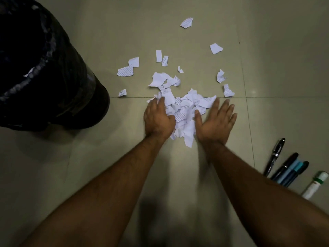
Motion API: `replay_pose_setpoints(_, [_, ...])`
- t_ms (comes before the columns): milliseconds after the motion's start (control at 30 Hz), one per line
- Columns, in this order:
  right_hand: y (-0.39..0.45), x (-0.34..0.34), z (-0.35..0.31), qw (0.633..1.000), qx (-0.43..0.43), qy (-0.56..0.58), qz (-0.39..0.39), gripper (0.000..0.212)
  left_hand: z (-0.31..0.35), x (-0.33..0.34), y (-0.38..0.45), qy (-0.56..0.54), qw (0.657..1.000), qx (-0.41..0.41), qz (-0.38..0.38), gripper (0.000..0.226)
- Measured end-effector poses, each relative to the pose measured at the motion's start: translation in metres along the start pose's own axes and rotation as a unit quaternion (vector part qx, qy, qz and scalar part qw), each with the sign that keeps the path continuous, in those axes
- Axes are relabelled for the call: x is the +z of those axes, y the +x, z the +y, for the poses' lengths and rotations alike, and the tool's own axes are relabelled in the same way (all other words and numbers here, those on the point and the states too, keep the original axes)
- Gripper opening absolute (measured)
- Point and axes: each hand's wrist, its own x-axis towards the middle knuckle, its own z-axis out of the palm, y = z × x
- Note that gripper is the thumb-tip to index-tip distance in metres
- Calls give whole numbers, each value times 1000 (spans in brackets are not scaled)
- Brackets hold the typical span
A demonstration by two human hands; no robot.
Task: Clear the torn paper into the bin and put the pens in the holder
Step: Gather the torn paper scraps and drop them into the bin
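A heap of torn white paper (185, 111) lies on the tiled floor in the middle of the view. My left hand (158, 118) rests on its left side with fingers curled over scraps. My right hand (215, 120) is flat on the floor against the heap's right side, fingers spread. Loose scraps (216, 48) lie scattered beyond the heap. A black bin (44, 72) lined with a dark bag stands at the left. Several pens (284, 168) lie side by side at the lower right. No pen holder is in view.
A white tube with a green band (315, 187) lies right of the pens. Single scraps sit near the bin (122, 92) and far ahead (186, 23). Tile joints cross the floor (267, 97).
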Motion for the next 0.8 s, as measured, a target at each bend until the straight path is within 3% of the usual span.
replay_pose_setpoints(67, [-1, 2, 0, 1000, -13, -18, -8, 80, 3, 6, -1, -2, 999, 50, -15, 65])
replay_pose_setpoints(233, [0, 1, -2, 999, -18, -46, -16, 79, -1, -5, 20, 72, 994, 51, 62, 64])
replay_pose_setpoints(400, [2, 0, -5, 997, -47, -58, -16, 73, 3, 3, 34, 80, 988, 114, -72, 59])
replay_pose_setpoints(467, [5, 0, -8, 996, -80, -46, 5, 70, 6, -1, 31, 53, 990, 123, -45, 61])
replay_pose_setpoints(633, [31, -1, -14, 983, -176, 22, 50, 59, -21, -25, 51, 133, 983, 2, 130, 67])
replay_pose_setpoints(733, [48, 2, -22, 992, -126, 10, 5, 62, -40, -24, 77, 118, 984, -85, 99, 69])
replay_pose_setpoints(800, [49, 5, -25, 994, -101, -10, -34, 69, -44, -16, 84, 111, 991, -61, 44, 73])
